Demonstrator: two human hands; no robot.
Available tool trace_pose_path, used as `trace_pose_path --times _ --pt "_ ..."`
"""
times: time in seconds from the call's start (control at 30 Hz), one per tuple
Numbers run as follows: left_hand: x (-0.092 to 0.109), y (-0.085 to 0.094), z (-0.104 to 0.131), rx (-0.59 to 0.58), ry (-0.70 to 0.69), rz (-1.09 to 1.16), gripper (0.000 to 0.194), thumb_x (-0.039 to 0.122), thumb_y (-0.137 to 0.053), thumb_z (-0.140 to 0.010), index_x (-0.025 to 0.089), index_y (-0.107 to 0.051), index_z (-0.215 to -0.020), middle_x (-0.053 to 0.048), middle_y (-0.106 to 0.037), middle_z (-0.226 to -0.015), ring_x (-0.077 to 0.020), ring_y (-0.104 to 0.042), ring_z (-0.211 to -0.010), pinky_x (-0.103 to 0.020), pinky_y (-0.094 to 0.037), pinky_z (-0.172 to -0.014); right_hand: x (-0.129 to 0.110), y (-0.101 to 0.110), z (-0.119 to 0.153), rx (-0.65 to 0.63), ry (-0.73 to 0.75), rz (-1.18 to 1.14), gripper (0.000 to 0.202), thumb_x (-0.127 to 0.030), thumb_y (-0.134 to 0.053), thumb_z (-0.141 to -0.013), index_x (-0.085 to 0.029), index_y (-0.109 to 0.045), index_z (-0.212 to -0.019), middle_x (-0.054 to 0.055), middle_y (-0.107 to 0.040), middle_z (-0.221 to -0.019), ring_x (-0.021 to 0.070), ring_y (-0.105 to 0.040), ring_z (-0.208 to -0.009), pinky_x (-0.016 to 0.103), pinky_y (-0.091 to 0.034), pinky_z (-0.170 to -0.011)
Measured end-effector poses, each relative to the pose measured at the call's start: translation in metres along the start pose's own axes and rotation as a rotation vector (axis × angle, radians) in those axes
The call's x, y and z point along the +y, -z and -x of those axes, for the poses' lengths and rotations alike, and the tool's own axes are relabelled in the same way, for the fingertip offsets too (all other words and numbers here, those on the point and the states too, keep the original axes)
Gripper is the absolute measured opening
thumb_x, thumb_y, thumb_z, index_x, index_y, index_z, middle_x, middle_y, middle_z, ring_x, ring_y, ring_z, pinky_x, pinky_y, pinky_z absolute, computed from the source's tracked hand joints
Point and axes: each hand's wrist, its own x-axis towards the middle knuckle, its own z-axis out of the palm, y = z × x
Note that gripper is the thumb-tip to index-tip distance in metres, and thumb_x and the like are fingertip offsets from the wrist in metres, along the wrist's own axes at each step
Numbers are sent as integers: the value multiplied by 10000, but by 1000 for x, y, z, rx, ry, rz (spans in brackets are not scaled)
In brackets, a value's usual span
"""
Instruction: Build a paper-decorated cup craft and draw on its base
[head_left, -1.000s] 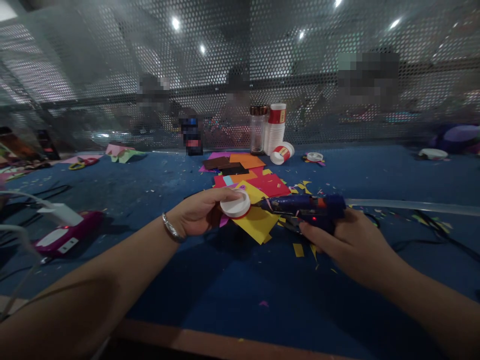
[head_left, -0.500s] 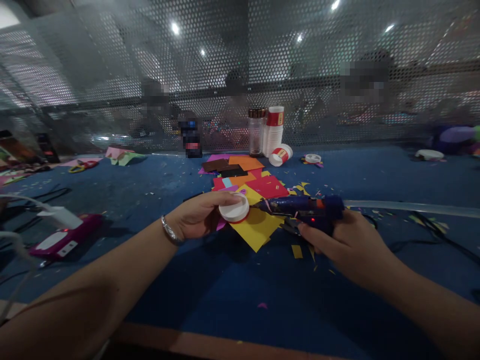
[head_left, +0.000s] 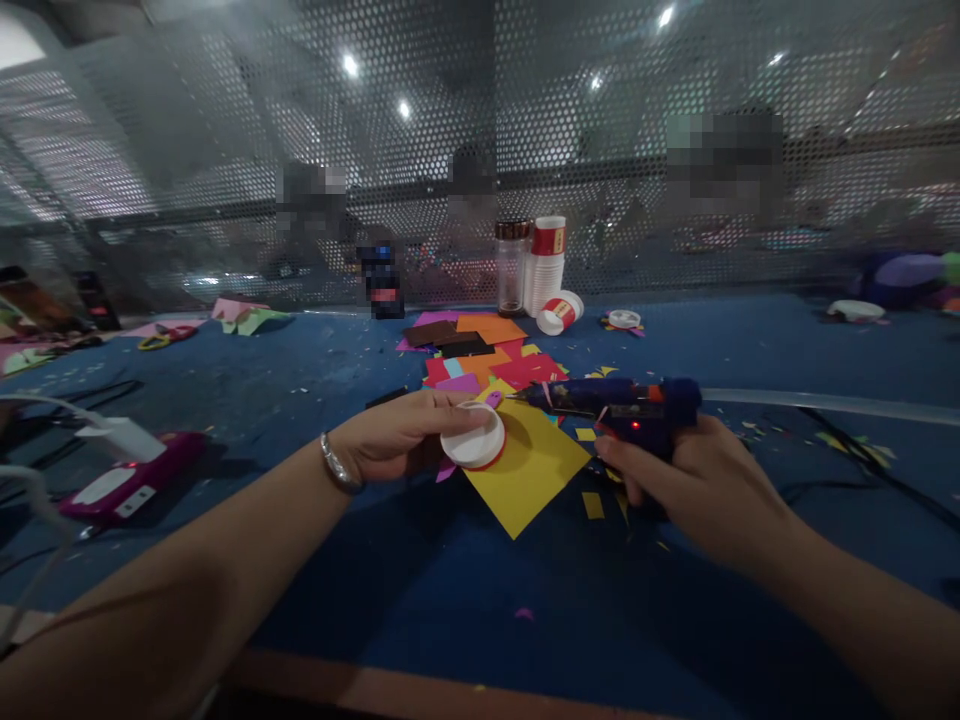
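Observation:
My left hand [head_left: 409, 435] is closed on a white round paper cup piece [head_left: 474, 436] with a red edge, thumb on top. A small purple piece [head_left: 493, 400] shows at its upper right edge. Directly behind and below it is a square yellow paper sheet [head_left: 529, 470]; I cannot tell whether my fingers hold it too. My right hand [head_left: 675, 465] grips a dark blue glue gun [head_left: 630, 405] with a red light on. The nozzle points left, close to the purple piece. A long translucent glue stick [head_left: 795, 402] sticks out of its back.
Coloured paper sheets [head_left: 487, 330] and scraps lie ahead. Behind them stand a glass bottle [head_left: 512, 270], stacked paper cups [head_left: 547, 270] and a tipped cup [head_left: 560, 312]. A purple power strip [head_left: 135, 480] with cables is at left, near scissors [head_left: 161, 335]. A perforated screen [head_left: 420, 150] closes the back.
The cup piece has come slightly nearer and tilted, and the yellow sheet has shifted toward me. The glue gun has moved a little up and right, its nozzle now above the cup piece's right edge.

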Motion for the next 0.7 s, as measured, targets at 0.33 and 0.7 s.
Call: trace_pose_path --times 0.33,0.7 --pt "0 1 3 -68 -101 -176 257 366 -834 -742 147 -715 -799 2 -657 -699 -88 -535 -614 -220 -409 -621 0 4 0 13 -47 49 538 -553 -498 -819 -256 -531 -371 56 -621 -477 196 -608 -522 327 -474 -580" --pt "1 -4 4 -64 -146 -375 331 439 -798 -744 144 -702 -859 -29 -659 -820 -121 -534 -706 -241 -406 -658 5 7 -4 49 -152 -111 549 -573 -560 -807 -229 -558 -379 29 -531 -422 147 -520 -431 276 -410 -456"
